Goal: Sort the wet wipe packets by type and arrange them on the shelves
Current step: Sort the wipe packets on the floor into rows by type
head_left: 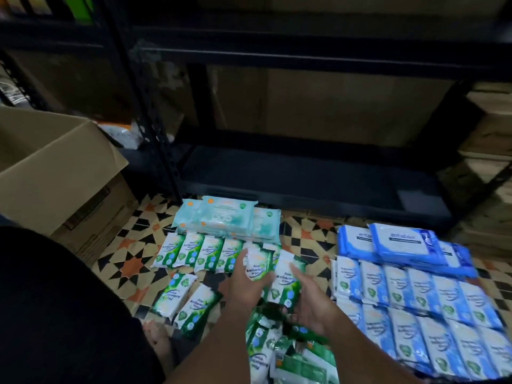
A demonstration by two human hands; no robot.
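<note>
My left hand [243,286] grips a green-and-white antibacterial wipes packet [257,266] above the patterned floor. My right hand [310,303] holds a second green packet [286,284] just beside it. Behind them a row of several green packets [199,252] lies on the tiles, and two more green packets [184,303] lie to the left. A loose heap of green packets [288,356] sits under my forearms. Large pale teal packs [227,218] are stacked at the back. Blue-and-white packets [415,309] lie in rows on the right, with large blue packs [404,243] behind them.
A black metal shelf rack [304,173] stands ahead with its lowest shelf bare. An open cardboard box [61,173] stands at the left. More cartons [487,128] sit at the right. My dark-clothed knee [55,306] fills the lower left, with a bare foot [158,339] beside it.
</note>
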